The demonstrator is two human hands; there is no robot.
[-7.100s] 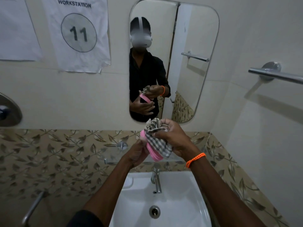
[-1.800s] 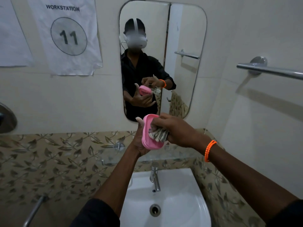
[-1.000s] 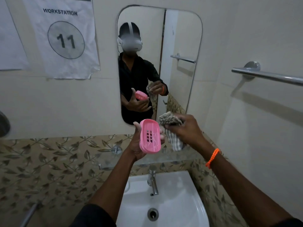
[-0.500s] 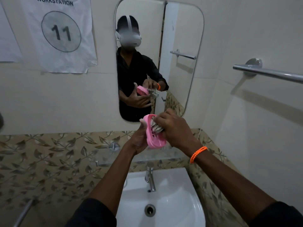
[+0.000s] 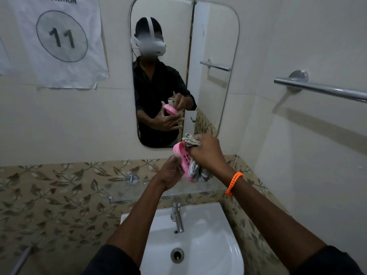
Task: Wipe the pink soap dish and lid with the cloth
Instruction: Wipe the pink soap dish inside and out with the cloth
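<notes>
With my left hand (image 5: 171, 173) gripping the pink soap dish (image 5: 183, 159) above the sink (image 5: 214, 245) and my right hand (image 5: 206, 152) bunching the cloth (image 5: 195, 171) inside it, hard scrubbing could, I judge, knock the dish down.

Two hands are counted above the basin (image 5: 208, 241): one left hand (image 5: 170, 173) and one right hand (image 5: 208, 153). One pink soap dish (image 5: 183, 159) and one checked cloth (image 5: 195, 171) are held between them, above the basin. One tap (image 5: 177, 219) is mounted at the basin's back edge, and one drain (image 5: 177, 255) is set in its bowl. One glass shelf (image 5: 139, 191) and one mirror (image 5: 214, 46) are fixed above it. One orange bracelet (image 5: 233, 183) is worn. One towel rail (image 5: 321, 89) is seen up to the basin's right, and one numbered sheet (image 5: 59, 40) up to its left.
</notes>
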